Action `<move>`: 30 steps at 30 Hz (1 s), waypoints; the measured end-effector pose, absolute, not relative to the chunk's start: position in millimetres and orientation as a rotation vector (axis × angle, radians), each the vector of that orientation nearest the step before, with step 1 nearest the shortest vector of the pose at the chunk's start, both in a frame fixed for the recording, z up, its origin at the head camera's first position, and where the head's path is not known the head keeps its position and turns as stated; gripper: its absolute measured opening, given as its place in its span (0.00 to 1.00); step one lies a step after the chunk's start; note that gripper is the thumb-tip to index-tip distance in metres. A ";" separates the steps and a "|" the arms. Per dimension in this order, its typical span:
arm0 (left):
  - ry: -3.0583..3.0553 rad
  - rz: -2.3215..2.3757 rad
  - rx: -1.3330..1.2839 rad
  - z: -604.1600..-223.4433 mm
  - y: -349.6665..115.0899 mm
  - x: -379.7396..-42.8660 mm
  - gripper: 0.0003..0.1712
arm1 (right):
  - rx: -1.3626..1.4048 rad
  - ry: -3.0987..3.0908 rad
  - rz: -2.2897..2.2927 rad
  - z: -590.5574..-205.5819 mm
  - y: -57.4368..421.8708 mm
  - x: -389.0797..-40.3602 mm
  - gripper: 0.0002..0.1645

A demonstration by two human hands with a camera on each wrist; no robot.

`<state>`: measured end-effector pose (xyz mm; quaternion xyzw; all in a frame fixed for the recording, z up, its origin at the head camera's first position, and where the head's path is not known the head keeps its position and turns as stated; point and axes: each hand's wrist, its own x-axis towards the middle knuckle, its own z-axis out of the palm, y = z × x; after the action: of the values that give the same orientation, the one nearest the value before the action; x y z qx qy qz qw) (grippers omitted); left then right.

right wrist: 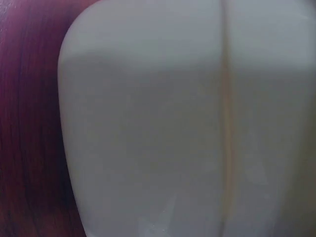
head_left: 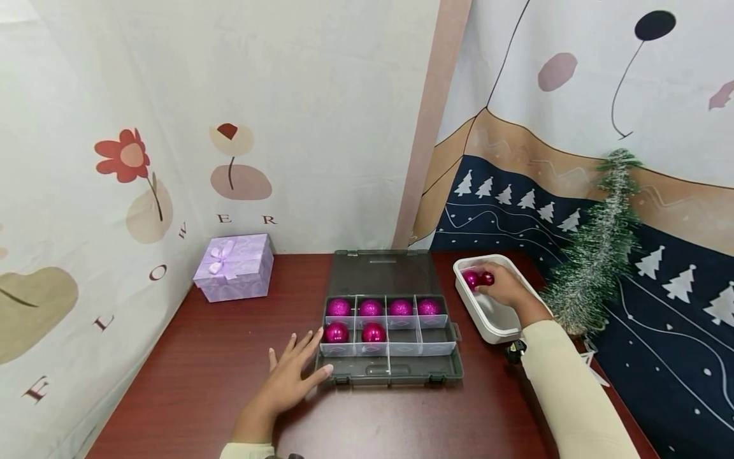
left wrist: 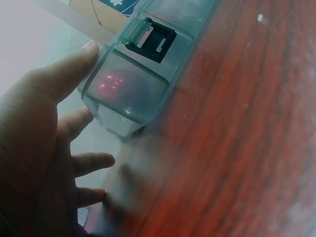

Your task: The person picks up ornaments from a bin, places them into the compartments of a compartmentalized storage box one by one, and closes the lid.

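My left hand (head_left: pixel 292 376) rests at the left edge of a dark see-through compartment box (head_left: pixel 367 368), fingers spread; the left wrist view shows thumb and index fingertip touching its corner. Glittery magenta balls (head_left: pixel 371 308) fill the box's back row of compartments. Two shiny magenta balls (head_left: pixel 374 332) sit in the left compartments of the row in front. My right hand (head_left: pixel 504 287) reaches into a white tub (head_left: pixel 490 335) and pinches a dark magenta ball (head_left: pixel 487 278) between its fingertips. Another magenta ball (head_left: pixel 471 279) lies beside it in the tub. The right wrist view shows just the tub's wall (right wrist: pixel 143 138).
The box's dark lid (head_left: pixel 384 274) is folded back toward the wall. A lilac gift box (head_left: pixel 235 268) with a bow stands at the back left. Right of the tub rises a small frosted artificial tree (head_left: pixel 599 255). Printed cloth hangs behind the brown table (head_left: pixel 189 382).
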<state>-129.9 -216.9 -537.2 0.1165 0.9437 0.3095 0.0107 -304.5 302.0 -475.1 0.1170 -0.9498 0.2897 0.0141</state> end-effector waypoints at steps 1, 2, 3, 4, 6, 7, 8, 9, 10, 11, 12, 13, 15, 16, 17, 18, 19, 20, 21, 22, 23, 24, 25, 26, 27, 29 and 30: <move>2.943 0.967 0.362 -536.9 -216.9 -129.8 0.48 | 0.361 -2.957 0.903 -475.5 302.1 -305.1 0.31; 2.941 0.969 0.359 -536.6 -216.9 -129.7 0.48 | 0.359 -2.956 0.908 -476.5 302.3 -306.3 0.31; 2.939 0.971 0.357 -536.4 -216.9 -129.6 0.48 | 0.362 -2.955 0.911 -477.3 302.6 -307.3 0.30; 2.937 0.973 0.355 -536.3 -216.9 -129.6 0.48 | 0.364 -2.955 0.914 -478.1 302.6 -308.2 0.30; 2.936 0.971 0.355 -536.2 -216.9 -129.6 0.48 | 0.362 -2.954 0.931 -479.5 302.5 -309.4 0.30; 2.936 0.971 0.356 -536.1 -216.9 -129.6 0.48 | 0.359 -2.954 0.939 -480.0 302.4 -309.9 0.30; 2.934 0.972 0.355 -536.0 -216.8 -129.5 0.48 | 0.358 -2.955 0.946 -480.6 302.4 -310.3 0.30; 2.933 0.972 0.355 -536.0 -216.8 -129.4 0.48 | 0.360 -2.955 0.949 -480.8 302.2 -310.5 0.30; 2.931 0.971 0.354 -536.0 -216.7 -129.4 0.48 | 0.354 -2.960 0.957 -481.3 302.2 -310.7 0.30; 2.929 0.970 0.353 -535.7 -216.5 -129.2 0.48 | 0.348 -2.963 0.967 -481.6 302.1 -310.9 0.31; 2.929 0.972 0.352 -535.7 -216.3 -129.0 0.48 | 0.340 -2.966 0.973 -482.0 302.0 -311.0 0.31; 2.927 0.973 0.351 -535.7 -216.2 -129.0 0.48 | 0.330 -2.972 0.976 -482.4 302.1 -311.2 0.31; 2.928 0.977 0.352 -535.7 -216.1 -129.1 0.48 | 0.328 -2.984 0.965 -482.8 302.4 -311.7 0.32; 2.929 0.979 0.352 -535.5 -215.9 -129.1 0.48 | 0.315 -2.992 0.963 -483.2 302.6 -311.9 0.32; 2.932 0.980 0.354 -535.7 -215.9 -129.4 0.48 | 0.303 -2.999 0.955 -483.2 302.6 -312.0 0.32; 2.933 0.981 0.355 -535.8 -215.9 -129.6 0.48 | 0.290 -3.007 0.944 -483.3 302.8 -312.2 0.32; 2.932 0.980 0.356 -535.7 -215.9 -129.8 0.48 | 0.274 -3.017 0.934 -483.2 303.0 -312.5 0.33; 2.934 0.982 0.357 -535.9 -215.9 -129.9 0.48 | 0.256 -3.027 0.924 -483.1 303.2 -312.7 0.33; 2.934 0.979 0.357 -536.1 -216.0 -130.1 0.48 | 0.232 -3.038 0.917 -483.0 303.3 -312.9 0.34; 2.932 0.975 0.356 -536.2 -216.1 -130.0 0.48 | 0.210 -3.049 0.912 -482.9 303.3 -312.8 0.34; 2.929 0.973 0.354 -536.4 -216.2 -130.0 0.48 | 0.198 -3.057 0.901 -482.8 303.4 -312.8 0.34; 2.926 0.973 0.353 -536.4 -216.3 -129.8 0.48 | 0.186 -3.064 0.895 -482.8 303.4 -312.7 0.34; 2.923 0.974 0.351 -536.4 -216.4 -129.6 0.48 | 0.178 -3.068 0.892 -482.9 303.3 -312.5 0.34; 2.922 0.974 0.349 -536.5 -216.5 -129.5 0.48 | 0.173 -3.069 0.885 -483.3 303.1 -312.5 0.33; 2.920 0.975 0.346 -536.5 -216.5 -129.3 0.48 | 0.170 -3.068 0.878 -483.6 303.0 -312.3 0.32; 2.918 0.984 0.345 -536.3 -216.4 -128.8 0.48 | 0.167 -3.063 0.861 -484.3 302.7 -311.8 0.30; 2.921 0.984 0.346 -536.3 -216.5 -128.8 0.48 | 0.166 -3.060 0.854 -484.5 302.4 -311.6 0.29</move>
<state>-128.8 -216.5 -536.3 0.1115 0.9416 0.3172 0.0202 -311.6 302.4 -484.5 0.0522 -0.9617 0.2683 -0.0199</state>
